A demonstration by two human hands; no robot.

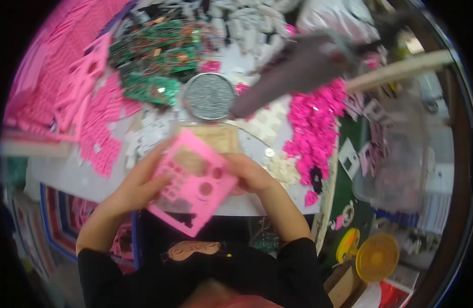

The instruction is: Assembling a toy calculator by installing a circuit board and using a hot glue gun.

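A flat pink plastic panel (194, 192), pierced with several small square openings and round holes, is tilted between my hands above the near edge of the white table. My left hand (148, 175) grips its left side, thumb over the face. The right hand (248, 172) holds the opposite edge, its fingertips partly hidden behind the panel. Just beyond lies a tan block or board (223, 136), partly covered by the panel. A round tin (185, 102) filled with small metal pieces, which look like screws, stands farther back.
Green circuit boards (154, 90) with wires are heaped at the back left, near pink panels (85, 82). Bright pink small parts (316, 128) and cream pieces (282, 169) lie to the right. A blurred dark grey object (293, 72) juts over the table. A yellow fan (377, 256) stands lower right.
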